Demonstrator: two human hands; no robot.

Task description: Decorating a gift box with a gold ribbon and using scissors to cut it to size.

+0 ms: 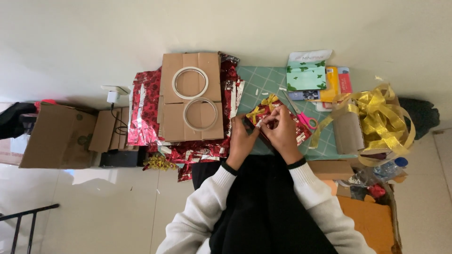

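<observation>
Head view: both hands meet over a small red wrapped gift (278,117) on the green mat (259,82). Left hand (242,138) steadies its edge, fingers clamped; right hand (282,131) pinches its top, probably pressing tape. Pink scissors (303,117) lie just beside the gift, within reach.

1. A small gift (278,117), wrapped in shiny red patterned paper, is held tilted above the green mat (256,82).
2. Gold ribbon bows (263,107) are seen on its top face.
3. Its near edge is pinched by both hands, left hand (242,141) and right hand (282,131).
</observation>
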